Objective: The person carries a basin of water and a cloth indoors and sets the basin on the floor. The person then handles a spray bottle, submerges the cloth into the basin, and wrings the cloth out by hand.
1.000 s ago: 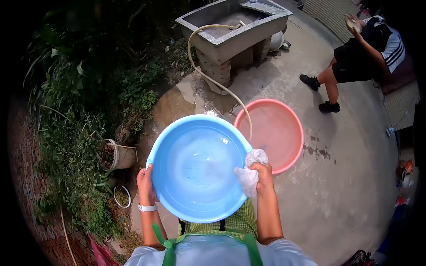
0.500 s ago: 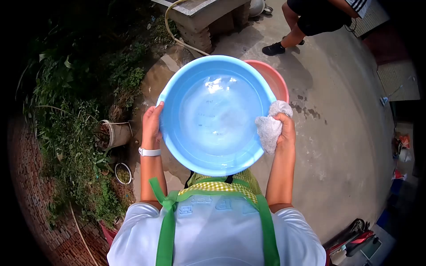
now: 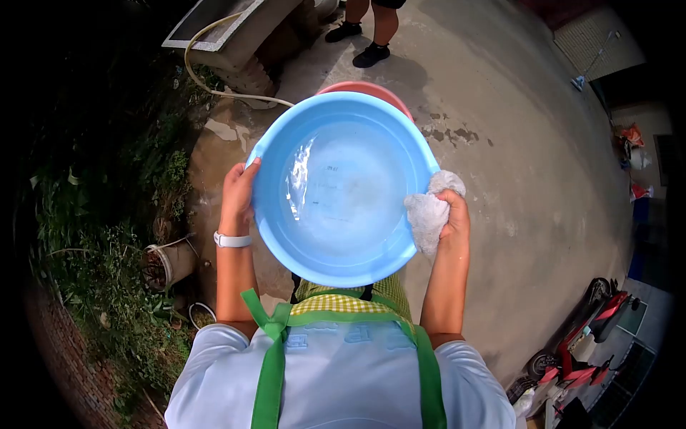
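A round blue basin (image 3: 343,193) with clear water in it is held up in front of my body. My left hand (image 3: 238,193) grips its left rim, thumb on the edge and the other fingers partly hidden under it. At the right rim, my right hand (image 3: 454,213) is closed round a light grey cloth (image 3: 429,218) that lies against the basin. Behind the blue basin shows the far edge of a red basin (image 3: 371,89), mostly covered by it.
A hose (image 3: 196,71) runs from the stone sink (image 3: 243,36) at the upper left. Another person's legs (image 3: 384,27) stand beyond the basins. Plants and a white bucket (image 3: 175,263) line the left; a red scooter (image 3: 579,343) is at the lower right.
The blue basin has come up in the view and now covers most of the red basin. The sink and scene have shifted left and up. The other person's legs appear further left.
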`<state>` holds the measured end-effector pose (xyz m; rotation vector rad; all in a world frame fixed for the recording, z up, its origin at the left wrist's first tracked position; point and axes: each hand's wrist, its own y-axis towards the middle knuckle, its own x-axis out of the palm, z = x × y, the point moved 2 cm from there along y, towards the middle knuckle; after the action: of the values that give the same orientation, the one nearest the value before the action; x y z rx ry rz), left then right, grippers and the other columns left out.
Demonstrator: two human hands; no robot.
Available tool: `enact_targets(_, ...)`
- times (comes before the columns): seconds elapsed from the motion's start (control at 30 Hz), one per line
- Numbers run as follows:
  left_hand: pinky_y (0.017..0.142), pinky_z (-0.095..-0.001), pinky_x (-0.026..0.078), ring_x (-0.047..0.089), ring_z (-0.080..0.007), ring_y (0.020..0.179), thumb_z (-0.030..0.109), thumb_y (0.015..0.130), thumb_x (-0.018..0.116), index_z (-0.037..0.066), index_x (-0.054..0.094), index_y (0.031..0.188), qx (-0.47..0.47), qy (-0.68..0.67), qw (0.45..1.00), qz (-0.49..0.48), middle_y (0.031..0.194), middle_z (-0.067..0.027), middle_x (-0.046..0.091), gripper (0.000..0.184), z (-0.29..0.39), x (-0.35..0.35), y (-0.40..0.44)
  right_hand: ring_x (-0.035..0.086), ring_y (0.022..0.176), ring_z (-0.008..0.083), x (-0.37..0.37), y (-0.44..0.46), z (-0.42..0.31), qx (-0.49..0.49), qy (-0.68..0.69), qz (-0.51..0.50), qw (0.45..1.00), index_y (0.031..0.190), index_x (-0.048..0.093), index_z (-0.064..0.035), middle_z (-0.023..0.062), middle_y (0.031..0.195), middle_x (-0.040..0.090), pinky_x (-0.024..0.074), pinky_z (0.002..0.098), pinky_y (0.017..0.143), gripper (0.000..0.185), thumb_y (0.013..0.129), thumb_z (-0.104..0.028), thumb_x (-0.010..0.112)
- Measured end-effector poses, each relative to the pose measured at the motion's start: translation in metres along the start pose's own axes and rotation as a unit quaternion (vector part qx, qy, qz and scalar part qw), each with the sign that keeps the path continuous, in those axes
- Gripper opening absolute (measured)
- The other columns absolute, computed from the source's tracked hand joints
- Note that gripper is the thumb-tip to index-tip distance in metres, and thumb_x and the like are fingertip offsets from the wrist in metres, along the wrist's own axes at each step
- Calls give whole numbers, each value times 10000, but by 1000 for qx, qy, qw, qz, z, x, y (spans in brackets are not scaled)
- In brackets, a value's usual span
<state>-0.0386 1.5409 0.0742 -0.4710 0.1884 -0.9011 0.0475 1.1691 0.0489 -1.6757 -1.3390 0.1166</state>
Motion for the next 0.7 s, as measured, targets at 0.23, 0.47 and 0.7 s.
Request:
enact_targets(0.23,466,-202,400,491,-65,522,236,824,599,52,525,753,-20,25,999,3,652,-11,557,211,-23,79,-1,588,682,265,-54,26,-58,-4,-25,46,999,950,530,98,152,820,566,515,368,600,360,600,16,542)
enact_targets(0.47,482,-206,419,515,-75,537,214,815,613,72,511,731,-16,-14,1000,1,664,-19,573,193,-39,175,1,591,682,252,-90,36,-140,-16,-25,26,999,894,553,94,137,787,578,503,346,585,318,585,18,548)
enact_targets(0.7,491,-219,447,534,-99,546,200,809,619,74,525,732,-22,-20,996,-84,683,-33,593,175,-49,263,14,590,708,254,-141,40,-185,-102,-12,65,993,916,566,45,122,791,581,497,351,605,340,578,1,565)
